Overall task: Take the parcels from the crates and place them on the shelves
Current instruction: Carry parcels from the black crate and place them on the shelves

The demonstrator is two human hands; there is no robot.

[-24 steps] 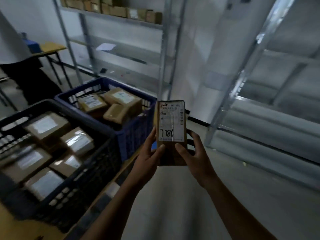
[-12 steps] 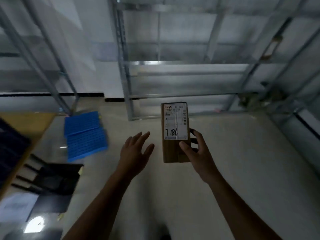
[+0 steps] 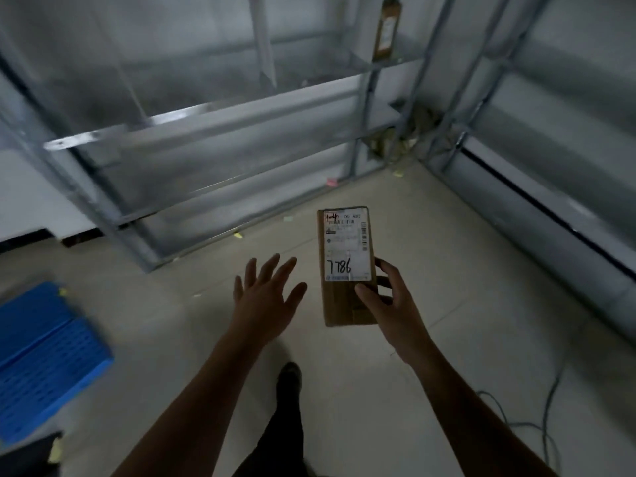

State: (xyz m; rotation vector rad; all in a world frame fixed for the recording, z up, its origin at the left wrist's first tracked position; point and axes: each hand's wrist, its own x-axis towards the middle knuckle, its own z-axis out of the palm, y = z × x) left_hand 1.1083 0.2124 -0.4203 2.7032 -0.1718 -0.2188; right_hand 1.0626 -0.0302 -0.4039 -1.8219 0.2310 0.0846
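A narrow brown cardboard parcel with a white label marked 7786 stands upright in front of me. My right hand grips its lower right side, thumb on the front face. My left hand hovers beside the parcel to its left, fingers spread, holding nothing. Grey metal shelves stand ahead, and a second rack runs along the right. The crates are out of view.
A folded blue plastic crate lies flat on the floor at the left. A brown parcel stands on an upper shelf at the back. Cables trail on the floor at the right. My foot is below my hands.
My left hand has let go of the parcel, which my right hand alone now holds. The view has turned away from the crates toward the shelf corner and floor.
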